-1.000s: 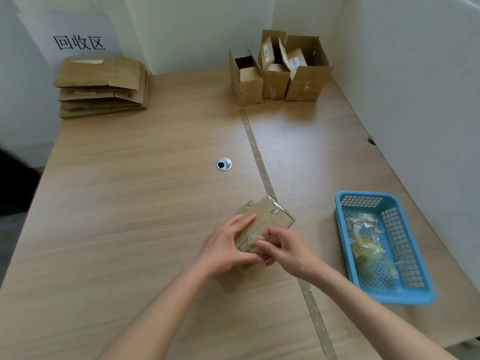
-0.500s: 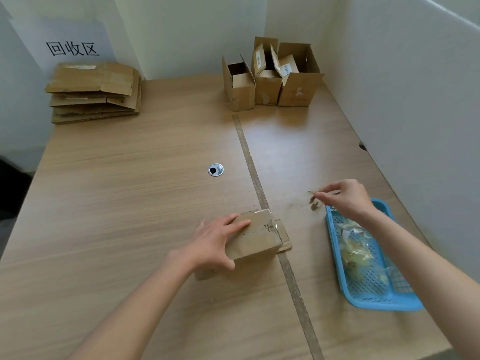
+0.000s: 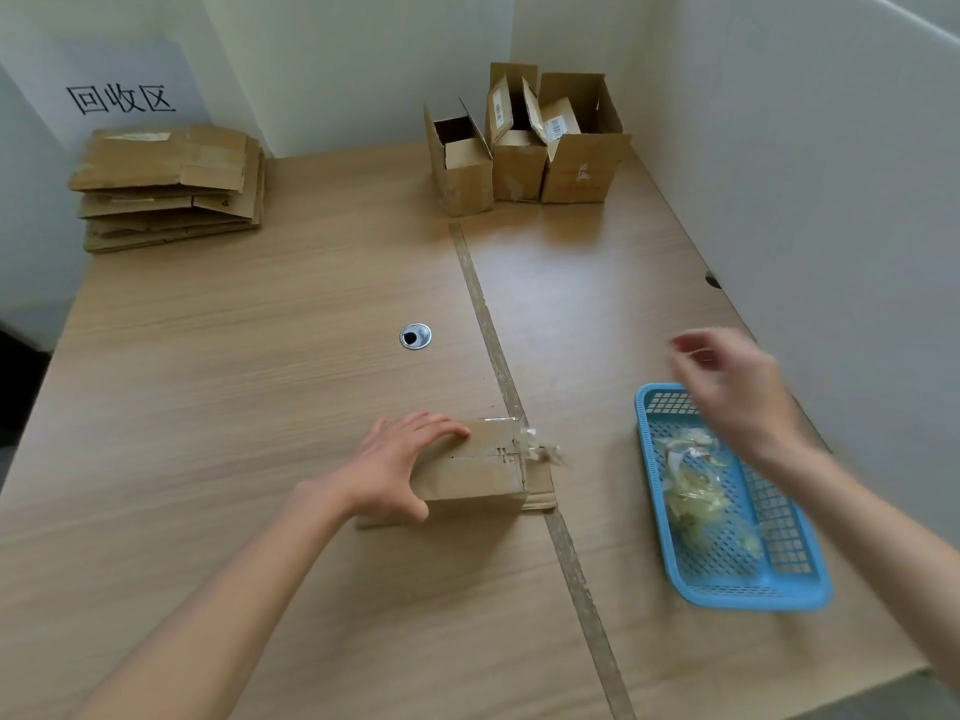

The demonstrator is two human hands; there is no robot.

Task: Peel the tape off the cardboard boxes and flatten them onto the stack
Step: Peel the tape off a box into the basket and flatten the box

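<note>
Desk (image 3: 260,407) count: three open cardboard boxes (image 3: 524,148) at the far edge; one closed cardboard box (image 3: 478,467) near centre; one stack of flattened cardboard (image 3: 169,187) at the far left corner; one blue basket (image 3: 779,563) by the right edge; one metal grommet (image 3: 415,336).

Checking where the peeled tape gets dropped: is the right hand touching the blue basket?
Cannot tell. In the head view the right hand is motion-blurred and overlaps the blue basket's far corner, so neither contact nor gap shows plainly.
</note>
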